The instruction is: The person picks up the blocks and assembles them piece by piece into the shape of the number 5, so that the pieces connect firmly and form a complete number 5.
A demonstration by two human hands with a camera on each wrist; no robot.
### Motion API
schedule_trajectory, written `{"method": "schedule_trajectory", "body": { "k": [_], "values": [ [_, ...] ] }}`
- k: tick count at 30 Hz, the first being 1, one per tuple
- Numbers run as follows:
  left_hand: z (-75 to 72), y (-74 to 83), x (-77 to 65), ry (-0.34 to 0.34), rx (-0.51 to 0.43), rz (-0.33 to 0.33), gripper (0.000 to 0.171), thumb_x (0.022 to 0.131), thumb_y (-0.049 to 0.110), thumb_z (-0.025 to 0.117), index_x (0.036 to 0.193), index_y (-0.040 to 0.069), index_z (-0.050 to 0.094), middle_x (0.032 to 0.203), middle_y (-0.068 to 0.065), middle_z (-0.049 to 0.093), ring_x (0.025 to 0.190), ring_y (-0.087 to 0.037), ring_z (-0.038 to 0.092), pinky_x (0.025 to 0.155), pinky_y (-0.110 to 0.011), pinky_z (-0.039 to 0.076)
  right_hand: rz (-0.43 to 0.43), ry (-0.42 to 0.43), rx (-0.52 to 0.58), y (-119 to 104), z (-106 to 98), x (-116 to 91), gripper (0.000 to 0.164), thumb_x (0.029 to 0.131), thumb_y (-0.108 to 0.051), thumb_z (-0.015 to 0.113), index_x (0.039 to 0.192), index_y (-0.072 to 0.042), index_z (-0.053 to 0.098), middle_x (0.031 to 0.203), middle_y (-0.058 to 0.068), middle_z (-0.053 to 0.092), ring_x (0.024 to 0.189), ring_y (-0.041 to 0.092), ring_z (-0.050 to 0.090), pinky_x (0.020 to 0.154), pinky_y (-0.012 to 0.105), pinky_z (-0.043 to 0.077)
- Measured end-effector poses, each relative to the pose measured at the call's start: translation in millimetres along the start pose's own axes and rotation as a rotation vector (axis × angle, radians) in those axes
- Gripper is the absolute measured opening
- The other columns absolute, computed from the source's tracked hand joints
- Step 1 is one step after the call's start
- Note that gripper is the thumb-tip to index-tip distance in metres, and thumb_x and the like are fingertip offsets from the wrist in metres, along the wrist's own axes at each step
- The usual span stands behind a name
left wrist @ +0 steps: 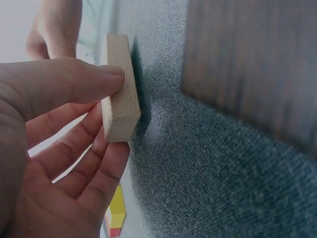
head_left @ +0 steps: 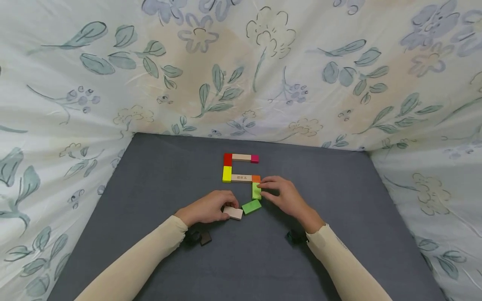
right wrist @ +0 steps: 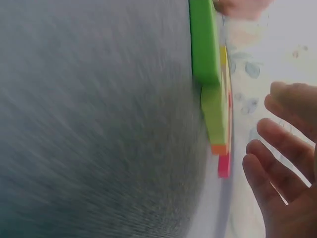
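Note:
In the head view, my left hand (head_left: 209, 207) holds a plain wooden block (head_left: 235, 213) low over the dark cloth. The left wrist view shows the thumb on one side of this wooden block (left wrist: 124, 111) and fingers on the other. A bright green block (head_left: 251, 207) lies at an angle beside its right end. My right hand (head_left: 287, 197) hovers at the light green block (head_left: 256, 192), its fingertips overlapping that block's right side. Spread fingers with nothing between them show on the right hand (right wrist: 290, 158) in the right wrist view.
Above the light green block, a line of blocks runs through orange (head_left: 256, 178), printed wood (head_left: 241, 178), yellow (head_left: 227, 174), red (head_left: 227, 159), plain wood (head_left: 241, 157) and pink (head_left: 255, 159). A dark brown block (head_left: 205, 238) lies near the left wrist. Floral fabric (head_left: 233, 83) surrounds the table.

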State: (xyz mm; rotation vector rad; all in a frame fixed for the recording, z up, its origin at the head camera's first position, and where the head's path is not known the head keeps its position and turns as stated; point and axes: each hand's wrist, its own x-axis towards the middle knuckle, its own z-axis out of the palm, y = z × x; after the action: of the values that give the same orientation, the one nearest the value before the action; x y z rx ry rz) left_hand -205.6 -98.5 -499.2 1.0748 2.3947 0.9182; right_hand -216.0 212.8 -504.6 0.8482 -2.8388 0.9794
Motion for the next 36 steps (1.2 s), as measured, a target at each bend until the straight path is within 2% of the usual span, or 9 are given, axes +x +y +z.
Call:
{"method": "schedule_trajectory", "body": {
  "k": [7, 10, 18, 36],
  "values": [
    [-1.3, -0.9, -0.4, 0.012, 0.000, -0.002, 0.027, 0.096, 0.001, 0.080, 0.120, 0.012, 0.077, 0.115, 0.003, 0.067, 0.097, -0.016, 0.061, 0.093, -0.036, 0.055, -0.233, -0.071, -0.131, -25.6, 4.0, -23.2, 0.028, 0.096, -0.014, 0.085, 0.124, -0.013, 0.083, 0.125, 0.000, 0.070, 0.116, 0.019, 0.063, 0.097, 0.043, 0.058],
    [-0.9, -1.7, -0.4, 0.014, 0.004, -0.003, 0.027, 0.096, 0.002, 0.081, 0.120, 0.013, 0.077, 0.114, 0.004, 0.067, 0.097, -0.016, 0.061, 0.093, -0.036, 0.055, -0.287, -0.090, -0.171, -30.3, 8.6, -26.8, 0.024, 0.096, -0.013, 0.085, 0.121, -0.012, 0.084, 0.125, 0.001, 0.070, 0.116, 0.017, 0.062, 0.096, 0.039, 0.058],
    [0.4, -1.8, 0.1, 0.007, 0.001, -0.014, 0.027, 0.095, 0.002, 0.081, 0.120, 0.013, 0.076, 0.115, 0.003, 0.067, 0.098, -0.017, 0.061, 0.093, -0.037, 0.055, -0.308, -0.125, -0.198, -34.4, 14.2, -28.3, 0.021, 0.098, -0.014, 0.083, 0.119, -0.011, 0.084, 0.126, 0.001, 0.071, 0.117, 0.018, 0.062, 0.097, 0.040, 0.058],
    [-1.2, 0.9, 1.9, 0.007, 0.003, -0.004, 0.028, 0.094, 0.001, 0.081, 0.119, 0.013, 0.077, 0.114, 0.003, 0.067, 0.098, -0.018, 0.061, 0.093, -0.037, 0.055, -0.288, -0.132, -0.176, -34.0, 15.3, -29.9, 0.022, 0.099, -0.015, 0.081, 0.120, -0.011, 0.084, 0.127, 0.001, 0.072, 0.119, 0.018, 0.062, 0.099, 0.040, 0.057]
  ]
}}
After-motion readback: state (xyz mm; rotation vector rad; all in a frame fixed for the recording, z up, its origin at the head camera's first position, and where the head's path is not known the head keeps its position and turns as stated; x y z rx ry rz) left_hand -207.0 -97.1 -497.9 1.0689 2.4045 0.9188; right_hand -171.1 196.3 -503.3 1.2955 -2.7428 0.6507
